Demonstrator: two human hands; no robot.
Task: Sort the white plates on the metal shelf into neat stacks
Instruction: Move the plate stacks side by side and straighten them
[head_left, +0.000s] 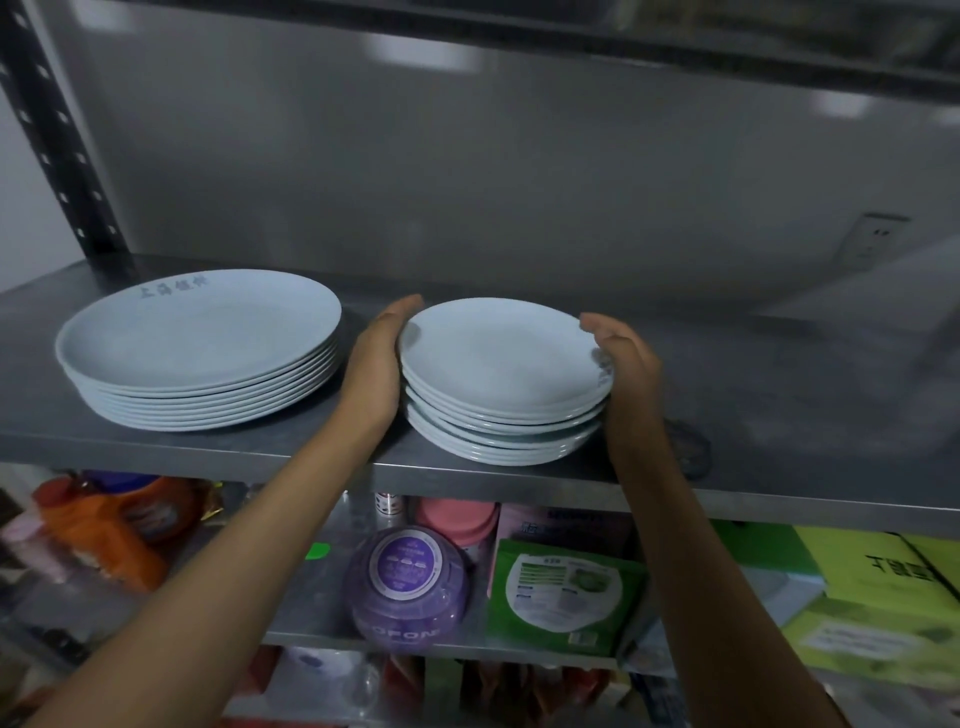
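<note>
Two stacks of white plates stand on the metal shelf (779, 405). The large stack (197, 353) at the left is even, and its top plate carries grey lettering on the far rim. The smaller stack (498, 379) in the middle is slightly uneven, its lower plates shifted. My left hand (376, 364) presses flat against the left side of the small stack with straight fingers. My right hand (623, 369) cups the stack's right side, with its fingers bent lightly against the rims.
A black perforated upright (57, 130) stands at the shelf's far left. A dark round mark (688, 447) lies on the shelf right of my right wrist. The lower shelf holds an orange bottle (104, 525), a purple tub (410, 587), green packages (566, 597) and boxes.
</note>
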